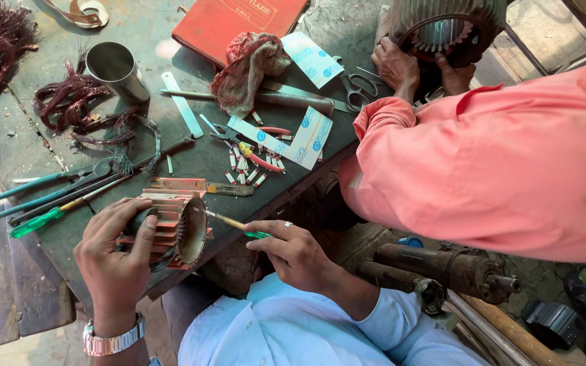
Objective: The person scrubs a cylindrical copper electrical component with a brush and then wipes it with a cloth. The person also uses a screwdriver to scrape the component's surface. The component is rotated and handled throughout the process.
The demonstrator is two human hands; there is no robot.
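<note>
My left hand point(115, 254) grips a finned motor stator housing point(171, 227), orange-pink, lying on its side at the near edge of the dark workbench point(8, 135). My right hand point(293, 251) holds a thin green-handled tool point(235, 225), its tip reaching to the open mouth of the housing. Across the bench a person in a salmon shirt point(503, 163) leans over a larger stator point(442, 27), with both hands on it.
On the bench lie coils of copper wire point(69, 102), a steel cup point(118, 71), green-handled pliers and a screwdriver point(49, 196), scissors point(357, 88), a rag point(249, 68), a red box point(235, 20), white-and-blue paper slips point(293, 135). A rusty motor shaft point(449, 268) rests at lower right.
</note>
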